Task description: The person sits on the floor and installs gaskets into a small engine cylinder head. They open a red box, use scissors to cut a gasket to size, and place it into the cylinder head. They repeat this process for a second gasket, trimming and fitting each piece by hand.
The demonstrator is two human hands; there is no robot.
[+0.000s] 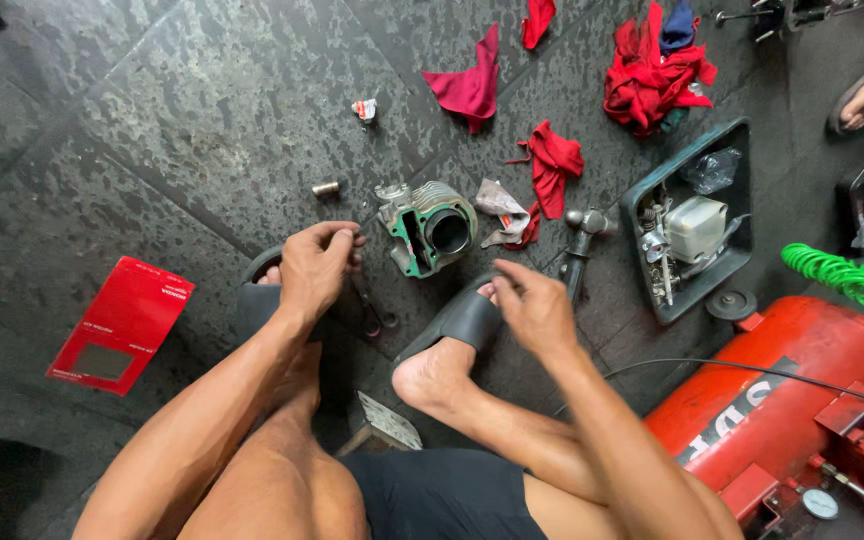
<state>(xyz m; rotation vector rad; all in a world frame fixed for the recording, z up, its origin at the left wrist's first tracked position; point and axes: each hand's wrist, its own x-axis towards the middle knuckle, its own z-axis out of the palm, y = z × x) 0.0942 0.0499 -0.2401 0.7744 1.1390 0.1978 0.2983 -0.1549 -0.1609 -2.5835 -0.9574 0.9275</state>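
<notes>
**Floor Work Area: Hand and Part Positions**

The work surface is a dark, speckled tiled floor (152,120), seen from above; the person sits low with both feet in black slides.

Left hand (314,268): fingers (347,236) pinched together at the tips. Whether they grip a small item cannot be told. The hand hovers above the left foot, just beside the engine cylinder (430,228).

Right hand (534,308): fingers loosely curled and partly open, holding nothing visible, above the right slide (460,320).

The engine cylinder lies on its side on the floor between and ahead of the two hands, bore facing the camera, with a green gasket face.

Surrounding items:
- A small metal pin (326,188) lies beyond the left hand.
- A hammer (580,240) lies right of the cylinder.
- A dark tray (737,150) holds engine parts.
- Red rags (552,160) lie scattered on the far side.
- A red compressor tank (782,400) stands at the right, near a green coiled hose (842,275).
- A red carton (122,322) lies at the left.
</notes>
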